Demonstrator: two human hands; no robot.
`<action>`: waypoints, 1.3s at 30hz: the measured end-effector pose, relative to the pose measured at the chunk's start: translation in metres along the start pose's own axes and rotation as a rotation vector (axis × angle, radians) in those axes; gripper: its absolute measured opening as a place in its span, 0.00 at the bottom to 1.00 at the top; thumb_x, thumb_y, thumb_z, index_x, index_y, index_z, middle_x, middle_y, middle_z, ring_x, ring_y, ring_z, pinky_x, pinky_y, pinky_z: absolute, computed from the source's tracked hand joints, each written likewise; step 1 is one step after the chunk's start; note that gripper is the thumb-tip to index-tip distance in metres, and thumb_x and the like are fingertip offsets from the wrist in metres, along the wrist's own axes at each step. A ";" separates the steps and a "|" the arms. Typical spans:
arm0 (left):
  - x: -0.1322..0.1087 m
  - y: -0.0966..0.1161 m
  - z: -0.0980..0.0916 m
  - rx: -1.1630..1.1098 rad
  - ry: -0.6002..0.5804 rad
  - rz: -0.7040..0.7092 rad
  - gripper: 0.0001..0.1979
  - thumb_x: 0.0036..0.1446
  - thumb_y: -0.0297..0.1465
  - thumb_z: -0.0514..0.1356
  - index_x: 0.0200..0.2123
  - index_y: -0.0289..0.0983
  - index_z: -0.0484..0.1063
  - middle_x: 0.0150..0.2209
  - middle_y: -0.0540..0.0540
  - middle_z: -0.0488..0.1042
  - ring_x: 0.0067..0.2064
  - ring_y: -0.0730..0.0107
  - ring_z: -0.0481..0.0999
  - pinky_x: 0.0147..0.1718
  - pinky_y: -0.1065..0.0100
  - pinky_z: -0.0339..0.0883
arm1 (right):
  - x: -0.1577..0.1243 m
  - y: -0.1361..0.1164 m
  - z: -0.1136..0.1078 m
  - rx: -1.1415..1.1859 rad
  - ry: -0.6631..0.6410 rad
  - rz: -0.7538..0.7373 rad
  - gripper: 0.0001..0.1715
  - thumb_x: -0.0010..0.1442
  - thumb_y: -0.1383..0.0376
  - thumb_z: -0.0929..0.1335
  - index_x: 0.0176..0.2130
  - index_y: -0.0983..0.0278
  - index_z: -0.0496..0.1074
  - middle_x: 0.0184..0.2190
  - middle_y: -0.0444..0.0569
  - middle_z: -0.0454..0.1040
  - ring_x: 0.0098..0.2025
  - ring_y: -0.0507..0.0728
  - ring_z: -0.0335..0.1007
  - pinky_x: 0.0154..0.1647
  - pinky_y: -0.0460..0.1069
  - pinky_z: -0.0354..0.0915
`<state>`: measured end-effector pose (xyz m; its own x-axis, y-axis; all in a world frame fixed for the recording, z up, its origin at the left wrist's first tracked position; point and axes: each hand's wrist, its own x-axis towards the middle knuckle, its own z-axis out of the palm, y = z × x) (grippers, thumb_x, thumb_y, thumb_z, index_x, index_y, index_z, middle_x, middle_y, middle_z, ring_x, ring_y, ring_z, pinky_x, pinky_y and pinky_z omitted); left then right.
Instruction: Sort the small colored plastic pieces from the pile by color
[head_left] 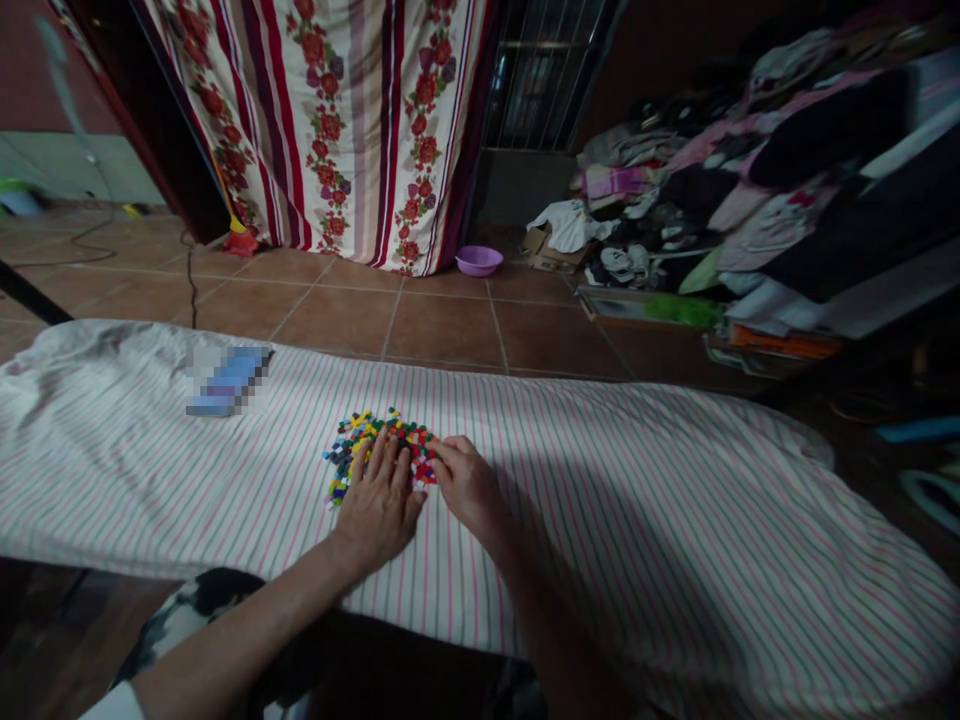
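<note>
A heap of small coloured pieces (360, 430) lies on a striped cloth (637, 500) spread over a low surface. My left hand (379, 500) rests flat on the near side of the heap, fingers stretched out over the pieces. My right hand (466, 482) sits at the heap's right edge with its fingers curled together onto the pieces; what they pinch, if anything, is too small to make out.
A blurred blue object (229, 380) lies on the cloth to the left. Beyond is tiled floor (450, 320), a floral curtain (352, 120), a purple bowl (478, 260) and a big pile of clothes and shoes (750, 190) at the right.
</note>
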<state>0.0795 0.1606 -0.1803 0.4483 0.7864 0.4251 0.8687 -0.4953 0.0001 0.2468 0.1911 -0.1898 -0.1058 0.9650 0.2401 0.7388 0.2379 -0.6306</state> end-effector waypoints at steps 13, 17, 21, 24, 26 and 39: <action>-0.017 0.003 -0.001 -0.007 -0.044 0.162 0.27 0.64 0.41 0.51 0.63 0.36 0.59 0.66 0.37 0.57 0.69 0.51 0.52 0.63 0.46 0.51 | 0.010 -0.008 -0.003 -0.032 0.061 0.035 0.13 0.61 0.71 0.64 0.39 0.61 0.77 0.40 0.50 0.73 0.40 0.54 0.72 0.44 0.48 0.67; -0.023 -0.005 -0.005 -0.030 -0.060 0.186 0.26 0.65 0.40 0.51 0.64 0.40 0.58 0.67 0.41 0.57 0.68 0.55 0.53 0.64 0.48 0.50 | 0.011 -0.002 -0.004 -0.058 0.030 0.028 0.12 0.60 0.72 0.64 0.38 0.61 0.76 0.38 0.49 0.73 0.38 0.53 0.72 0.42 0.47 0.67; -0.022 -0.019 -0.005 -0.045 -0.036 0.195 0.25 0.65 0.40 0.50 0.64 0.44 0.59 0.66 0.45 0.59 0.68 0.53 0.54 0.64 0.47 0.48 | 0.011 0.005 -0.006 -0.029 0.033 0.061 0.13 0.58 0.74 0.64 0.37 0.61 0.76 0.38 0.48 0.73 0.36 0.52 0.71 0.41 0.47 0.66; -0.020 -0.027 -0.006 -0.044 -0.030 0.185 0.25 0.66 0.38 0.50 0.64 0.43 0.58 0.66 0.43 0.58 0.68 0.54 0.53 0.65 0.47 0.48 | 0.010 0.006 -0.013 0.006 0.028 0.081 0.11 0.57 0.74 0.65 0.36 0.62 0.74 0.37 0.47 0.72 0.35 0.51 0.70 0.39 0.47 0.66; -0.019 -0.030 -0.006 -0.044 -0.022 0.163 0.26 0.66 0.38 0.50 0.65 0.40 0.57 0.67 0.41 0.56 0.69 0.54 0.51 0.65 0.48 0.48 | 0.009 0.006 -0.021 0.056 -0.015 0.078 0.08 0.57 0.72 0.67 0.37 0.63 0.73 0.37 0.46 0.72 0.33 0.50 0.69 0.38 0.46 0.65; -0.026 -0.031 -0.001 -0.062 -0.008 0.155 0.30 0.63 0.42 0.53 0.66 0.43 0.54 0.69 0.41 0.52 0.70 0.51 0.48 0.64 0.47 0.51 | -0.011 0.007 -0.032 0.132 -0.307 0.065 0.11 0.50 0.72 0.71 0.35 0.63 0.69 0.29 0.41 0.70 0.31 0.50 0.67 0.33 0.44 0.63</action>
<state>0.0407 0.1553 -0.1904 0.5775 0.7018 0.4171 0.7746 -0.6323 -0.0085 0.2748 0.1785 -0.1734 -0.2716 0.9621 -0.0243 0.6604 0.1680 -0.7319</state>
